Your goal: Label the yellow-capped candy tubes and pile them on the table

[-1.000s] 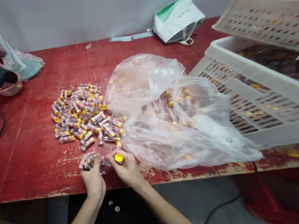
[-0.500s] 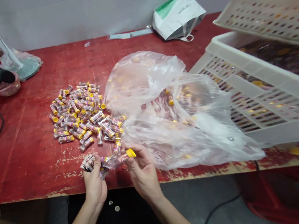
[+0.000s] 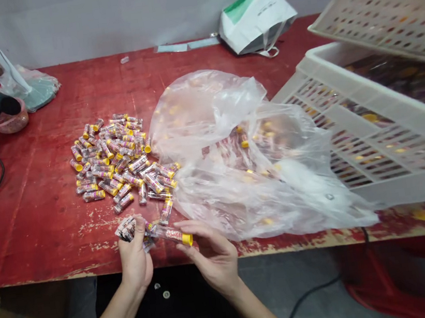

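Head view: left grip (image 3: 135, 260) clasps a printed bundle (image 3: 125, 230); right grip (image 3: 216, 260) surrounds a tube (image 3: 169, 233), pinch unclear. Tube looks light, stiff, slippery; best held by its cap (image 3: 187, 239).

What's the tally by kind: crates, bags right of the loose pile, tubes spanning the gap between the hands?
White plastic crates: 2
Translucent plastic bag: 1
White-and-green carrier bag: 1
Yellow-capped tube between left hand and right hand: 1
Total: 5

Left hand (image 3: 135, 258) firmly curled, forearm (image 3: 108, 316) angled inward — right hand (image 3: 218, 260) looser, fingers (image 3: 204, 230) gently arched.
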A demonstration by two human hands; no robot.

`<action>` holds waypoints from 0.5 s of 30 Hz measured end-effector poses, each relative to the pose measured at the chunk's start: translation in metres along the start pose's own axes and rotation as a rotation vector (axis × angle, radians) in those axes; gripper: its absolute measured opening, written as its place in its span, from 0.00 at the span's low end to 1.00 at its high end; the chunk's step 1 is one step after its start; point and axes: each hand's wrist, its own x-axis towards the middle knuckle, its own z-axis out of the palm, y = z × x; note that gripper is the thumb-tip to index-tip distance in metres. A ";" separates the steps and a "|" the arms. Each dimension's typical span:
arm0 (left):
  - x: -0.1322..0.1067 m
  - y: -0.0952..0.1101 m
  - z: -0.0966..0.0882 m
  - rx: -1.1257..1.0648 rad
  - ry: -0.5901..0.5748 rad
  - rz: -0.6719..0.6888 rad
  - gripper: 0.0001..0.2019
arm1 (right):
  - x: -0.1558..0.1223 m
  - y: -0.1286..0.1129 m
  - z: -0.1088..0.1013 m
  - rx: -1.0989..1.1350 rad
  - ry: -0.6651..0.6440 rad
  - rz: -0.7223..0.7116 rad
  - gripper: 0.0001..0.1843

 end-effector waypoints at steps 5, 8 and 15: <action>-0.003 0.002 -0.001 0.034 -0.043 0.001 0.19 | -0.004 0.000 0.001 -0.041 0.044 -0.036 0.23; -0.002 0.003 -0.001 0.014 -0.029 -0.004 0.19 | -0.006 0.000 0.002 0.094 0.123 0.082 0.18; -0.001 0.004 0.003 -0.009 0.008 -0.108 0.20 | -0.004 0.000 0.000 0.252 0.160 0.188 0.14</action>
